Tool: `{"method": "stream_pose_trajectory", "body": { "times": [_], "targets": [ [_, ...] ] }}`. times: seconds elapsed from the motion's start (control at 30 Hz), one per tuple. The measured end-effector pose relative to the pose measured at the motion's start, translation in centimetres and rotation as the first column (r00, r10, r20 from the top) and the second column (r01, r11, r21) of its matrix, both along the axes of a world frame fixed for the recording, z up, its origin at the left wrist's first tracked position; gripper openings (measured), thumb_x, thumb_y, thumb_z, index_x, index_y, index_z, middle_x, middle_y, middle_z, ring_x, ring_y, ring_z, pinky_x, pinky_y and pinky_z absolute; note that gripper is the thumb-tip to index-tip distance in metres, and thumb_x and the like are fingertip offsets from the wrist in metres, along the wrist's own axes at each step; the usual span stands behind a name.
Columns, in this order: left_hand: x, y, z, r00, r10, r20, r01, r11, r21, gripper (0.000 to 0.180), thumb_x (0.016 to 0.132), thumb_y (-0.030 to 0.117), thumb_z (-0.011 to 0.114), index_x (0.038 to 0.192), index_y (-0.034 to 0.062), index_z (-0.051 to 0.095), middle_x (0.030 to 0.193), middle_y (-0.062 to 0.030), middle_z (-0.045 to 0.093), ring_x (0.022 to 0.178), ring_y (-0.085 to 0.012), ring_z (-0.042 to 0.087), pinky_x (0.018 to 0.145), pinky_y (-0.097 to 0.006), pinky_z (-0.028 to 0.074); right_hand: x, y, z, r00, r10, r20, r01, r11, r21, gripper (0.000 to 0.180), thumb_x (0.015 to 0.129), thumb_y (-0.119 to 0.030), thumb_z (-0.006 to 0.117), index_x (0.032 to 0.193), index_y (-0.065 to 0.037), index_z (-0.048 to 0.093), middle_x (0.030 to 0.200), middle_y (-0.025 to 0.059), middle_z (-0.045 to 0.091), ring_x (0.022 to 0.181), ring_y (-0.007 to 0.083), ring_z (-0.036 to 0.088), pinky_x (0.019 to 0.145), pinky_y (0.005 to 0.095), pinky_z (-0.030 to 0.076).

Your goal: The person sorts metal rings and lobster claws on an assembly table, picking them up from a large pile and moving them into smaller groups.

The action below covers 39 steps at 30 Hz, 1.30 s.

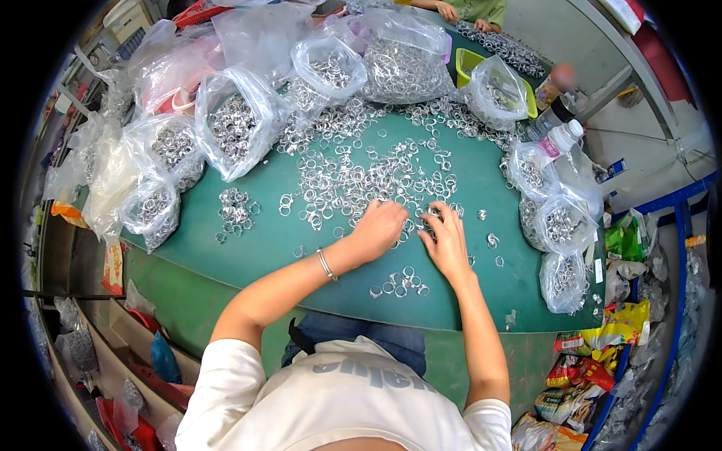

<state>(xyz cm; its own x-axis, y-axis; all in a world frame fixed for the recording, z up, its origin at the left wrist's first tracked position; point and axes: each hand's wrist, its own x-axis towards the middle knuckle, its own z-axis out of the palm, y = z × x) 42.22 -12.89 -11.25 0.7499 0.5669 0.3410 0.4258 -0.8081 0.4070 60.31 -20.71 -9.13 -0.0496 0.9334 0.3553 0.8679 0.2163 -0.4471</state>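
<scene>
1. Green matting covers the desk (pixel 301 240), which is crowded with clear bags along its far and side edges.
2. Loose metal rings (pixel 353 177) lie in a wide heap at the desk's middle, thinning toward its near edge.
3. Left hand (pixel 378 228) rests palm down at the heap's near edge, fingers curled onto the rings; whether it grips any I cannot tell.
4. Right hand (pixel 445 239) lies just beside the left one, fingers spread narrowly and pressed on rings at the same edge of the heap.
5. Bracelet (pixel 326 264) circles the left wrist, nearer the person than the heap.
6. Small ring cluster (pixel 398 284) sits apart from the heap, between the two forearms near the desk's front edge.
7. Another little pile (pixel 235 210) lies left of the heap.
8. Bags of rings (pixel 233 124) stand beyond and left of the heap; more bags (pixel 560 225) sit to its right.
9. Bottle (pixel 560 139) stands right of the heap, beside a yellow-green tub (pixel 468 62).
10. Another person's hands (pixel 451 10) show at the far edge, well beyond the heap.
</scene>
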Motion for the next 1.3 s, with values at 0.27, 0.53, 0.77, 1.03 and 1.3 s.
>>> {"method": "stream_pose_trajectory", "body": {
  "times": [0.27, 0.53, 0.77, 1.03, 1.3],
  "targets": [
    [-1.6, 1.9, 2.9, 0.887, 0.308, 0.343, -0.142, 0.890, -0.434, 0.030, 0.080, -0.005, 0.058, 0.108, 0.0031, 0.059, 0.084, -0.0095, 0.059, 0.070, -0.0192, 0.058, 0.066, -0.030, 0.048, 4.8, 3.4, 0.0, 0.887, -0.342, -0.309, 0.370, 0.929, 0.033, 0.009, 0.080, 0.006, 0.060, 0.088, 0.002, 0.061, 0.082, 0.0124, 0.060, 0.064, 0.0239, 0.057, 0.062, 0.0357, 0.047],
    [0.9, 3.9, 3.0, 0.943, 0.331, -0.009, -0.328, 0.936, 0.129, 0.037, 0.080, 0.007, 0.064, 0.116, 0.0060, 0.058, 0.134, -0.0148, 0.044, 0.124, -0.0349, 0.040, 0.097, -0.047, 0.038, 1.7, 6.1, 0.3, 0.990, -0.108, 0.091, 0.120, 0.983, -0.139, 0.052, 0.079, -0.024, 0.072, 0.124, -0.007, 0.055, 0.131, 0.0147, 0.047, 0.124, 0.0325, 0.040, 0.099, 0.0445, 0.035],
    [-0.8, 3.9, 1.8, 0.974, -0.008, -0.228, 0.046, 0.985, 0.163, 0.046, 0.070, 0.010, 0.067, 0.115, 0.0104, 0.059, 0.129, -0.0096, 0.047, 0.125, -0.0333, 0.038, 0.096, -0.046, 0.036, 2.7, 3.1, 0.6, 0.951, 0.247, -0.184, -0.266, 0.960, -0.090, 0.030, 0.076, -0.004, 0.068, 0.106, -0.006, 0.063, 0.103, 0.0063, 0.061, 0.099, 0.0252, 0.056, 0.087, 0.0372, 0.042],
    [-2.5, 3.7, 3.4, 0.976, -0.206, -0.075, 0.200, 0.976, -0.085, 0.043, 0.070, -0.003, 0.061, 0.111, 0.0096, 0.061, 0.128, -0.0085, 0.048, 0.121, -0.0320, 0.041, 0.093, -0.044, 0.037, 3.6, 9.5, 1.5, 0.928, -0.057, -0.368, 0.032, 0.997, -0.072, 0.021, 0.076, -0.008, 0.070, 0.097, -0.007, 0.067, 0.086, 0.0044, 0.065, 0.089, 0.0235, 0.059, 0.084, 0.0340, 0.041],
    [-2.4, 7.5, 3.6, 0.991, 0.090, 0.104, -0.050, 0.942, -0.331, 0.026, 0.081, -0.001, 0.060, 0.107, 0.0016, 0.061, 0.101, -0.0160, 0.062, 0.098, -0.0359, 0.058, 0.089, -0.042, 0.045, 4.9, 10.2, 0.8, 0.963, -0.066, -0.260, 0.049, 0.996, -0.074, 0.030, 0.076, -0.005, 0.071, 0.103, -0.005, 0.060, 0.091, 0.0073, 0.064, 0.086, 0.0254, 0.059, 0.082, 0.0388, 0.043]
  ]
}}
